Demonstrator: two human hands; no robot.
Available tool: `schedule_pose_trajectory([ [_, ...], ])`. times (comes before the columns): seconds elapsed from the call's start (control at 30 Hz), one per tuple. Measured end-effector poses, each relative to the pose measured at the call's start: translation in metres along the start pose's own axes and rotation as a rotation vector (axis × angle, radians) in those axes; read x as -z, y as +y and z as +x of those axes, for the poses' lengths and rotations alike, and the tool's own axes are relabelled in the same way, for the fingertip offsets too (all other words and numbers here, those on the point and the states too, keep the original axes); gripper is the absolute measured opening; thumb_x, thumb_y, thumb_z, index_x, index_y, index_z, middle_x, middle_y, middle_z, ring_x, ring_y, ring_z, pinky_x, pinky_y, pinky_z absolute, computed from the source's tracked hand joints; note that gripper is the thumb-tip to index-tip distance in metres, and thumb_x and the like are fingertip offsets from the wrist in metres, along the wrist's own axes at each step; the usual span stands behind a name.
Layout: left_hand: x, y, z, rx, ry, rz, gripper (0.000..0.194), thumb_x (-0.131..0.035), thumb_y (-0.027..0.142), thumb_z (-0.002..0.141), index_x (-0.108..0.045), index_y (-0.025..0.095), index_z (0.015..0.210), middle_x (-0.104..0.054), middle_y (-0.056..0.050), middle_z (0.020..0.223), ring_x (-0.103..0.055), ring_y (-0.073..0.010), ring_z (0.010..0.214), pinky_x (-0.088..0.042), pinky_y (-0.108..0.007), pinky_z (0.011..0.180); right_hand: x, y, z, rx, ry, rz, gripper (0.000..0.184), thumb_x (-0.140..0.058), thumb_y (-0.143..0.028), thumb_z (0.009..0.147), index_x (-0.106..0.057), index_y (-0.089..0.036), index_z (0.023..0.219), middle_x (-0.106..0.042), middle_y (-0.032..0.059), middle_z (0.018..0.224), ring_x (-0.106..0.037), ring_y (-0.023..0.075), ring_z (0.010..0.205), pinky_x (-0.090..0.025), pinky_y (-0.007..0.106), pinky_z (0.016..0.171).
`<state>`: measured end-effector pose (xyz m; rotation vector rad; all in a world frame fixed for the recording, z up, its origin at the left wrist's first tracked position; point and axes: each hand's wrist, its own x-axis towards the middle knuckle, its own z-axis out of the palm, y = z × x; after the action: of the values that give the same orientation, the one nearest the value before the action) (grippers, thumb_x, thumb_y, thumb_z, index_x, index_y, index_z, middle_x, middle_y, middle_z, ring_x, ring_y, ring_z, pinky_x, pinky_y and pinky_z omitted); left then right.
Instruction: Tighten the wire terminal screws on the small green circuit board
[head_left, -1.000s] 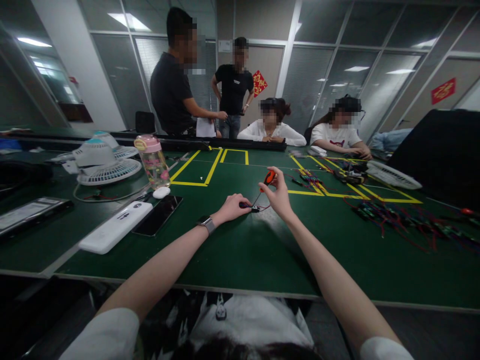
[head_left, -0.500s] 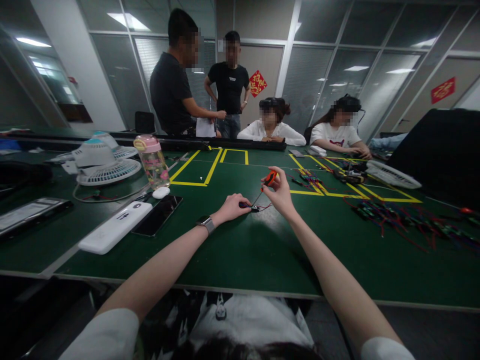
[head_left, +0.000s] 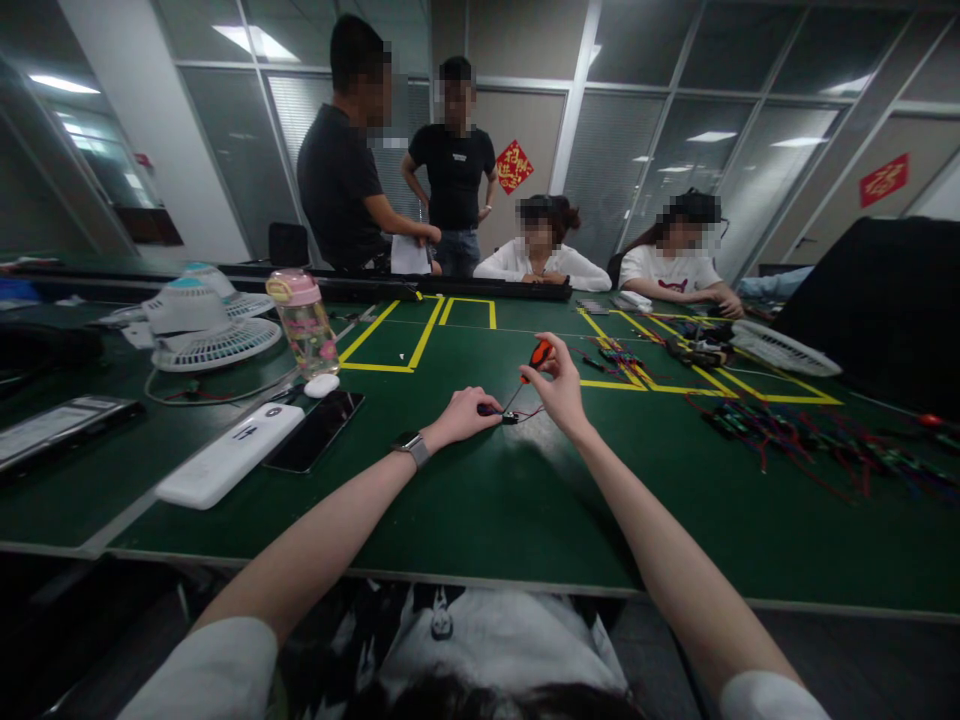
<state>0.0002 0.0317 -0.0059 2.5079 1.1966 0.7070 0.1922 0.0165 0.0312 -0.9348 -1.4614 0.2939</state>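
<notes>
My right hand (head_left: 559,392) pinches the orange-and-black handle of a small screwdriver (head_left: 537,355), its thin shaft slanting down and left to a small dark part with red wires (head_left: 511,416) on the green table (head_left: 480,500). My left hand (head_left: 465,413), a watch on its wrist, is closed on that small part and presses it against the table top. The two hands sit close together, near the middle of the table.
Left of my hands lie a black phone (head_left: 315,430), a white power bank (head_left: 229,454), a pink-capped bottle (head_left: 305,322) and a white fan (head_left: 202,322). Wired circuit boards (head_left: 787,425) are spread at the right. Two seated persons and two standing persons are beyond the far edge.
My right hand has turned the screwdriver handle slightly between its fingers; both hands stay in place. The standing persons at the back have shifted a little.
</notes>
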Motion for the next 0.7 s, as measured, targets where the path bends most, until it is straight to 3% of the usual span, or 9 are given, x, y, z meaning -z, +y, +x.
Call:
schedule_pose_trajectory([
  [0.17,-0.0010,-0.0014,0.0005,-0.011,0.004,-0.016,0.020,-0.068,0.034,0.087,-0.076,0.022,0.101,-0.068,-0.004,0.095,-0.060,-0.0212,0.093,-0.043,-0.032,0.084,0.0016,0.0006,0.0005,-0.018,-0.060,0.088,0.049,-0.065,-0.023,0.073,-0.051,-0.028,0.120,-0.058,-0.0015,0.086,-0.060,0.0149,0.071,-0.053,0.034,0.073],
  [0.43,-0.0025,-0.0033,0.0011,-0.026,0.012,0.003,0.019,-0.067,0.035,0.088,-0.076,0.024,0.101,-0.069,-0.003,0.094,-0.061,-0.0207,0.093,-0.043,-0.031,0.084,-0.0010,-0.0016,-0.0012,0.005,-0.101,0.167,0.051,-0.061,-0.018,0.073,-0.044,-0.029,0.119,-0.060,-0.0006,0.088,-0.065,0.0181,0.087,-0.053,0.038,0.086],
  [0.57,-0.0024,-0.0024,0.0012,-0.023,0.007,-0.005,0.019,-0.068,0.034,0.087,-0.076,0.023,0.100,-0.069,-0.004,0.096,-0.061,-0.0208,0.094,-0.043,-0.031,0.085,-0.0004,-0.0042,-0.0014,0.030,-0.043,0.039,0.045,-0.067,-0.023,0.075,-0.050,-0.027,0.117,-0.059,0.0011,0.096,-0.060,0.0178,0.083,-0.051,0.038,0.085],
  [0.7,-0.0030,-0.0024,0.0014,-0.013,0.011,-0.003,0.019,-0.068,0.034,0.087,-0.076,0.023,0.100,-0.069,-0.004,0.096,-0.060,-0.0209,0.095,-0.043,-0.032,0.086,-0.0007,-0.0025,-0.0014,0.006,-0.001,0.008,0.045,-0.068,-0.025,0.076,-0.052,-0.028,0.118,-0.057,-0.0001,0.091,-0.056,0.0166,0.073,-0.051,0.035,0.075],
])
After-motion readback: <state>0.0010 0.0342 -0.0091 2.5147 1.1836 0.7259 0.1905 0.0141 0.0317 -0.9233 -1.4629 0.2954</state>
